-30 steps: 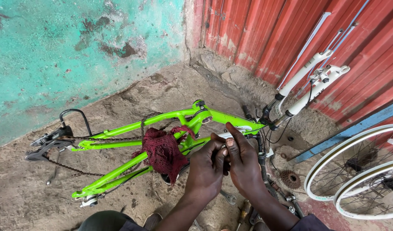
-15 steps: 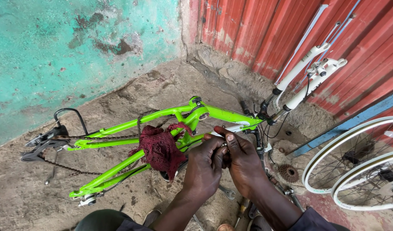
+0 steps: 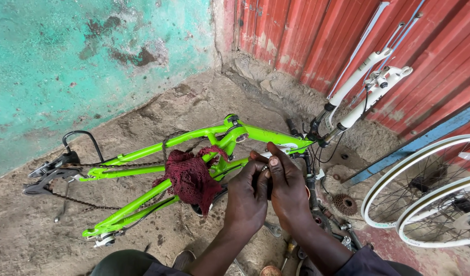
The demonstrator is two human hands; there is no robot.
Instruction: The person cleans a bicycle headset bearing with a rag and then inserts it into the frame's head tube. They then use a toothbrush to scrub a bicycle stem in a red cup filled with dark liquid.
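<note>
Both hands, left (image 3: 247,197) and right (image 3: 286,186), clench together on the green frame (image 3: 143,151), steadying it, a red rag (image 3: 191,176) at nine o'clock.

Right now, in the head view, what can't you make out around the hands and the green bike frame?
- What the left hand and right hand hold: hidden by their fingers.
- Frame tubes under the dark red cloth: covered.
- Two wheels: cut off by the right edge.
- Tools on the ground below the wrists: partly covered by the arms, too small to name.
</note>
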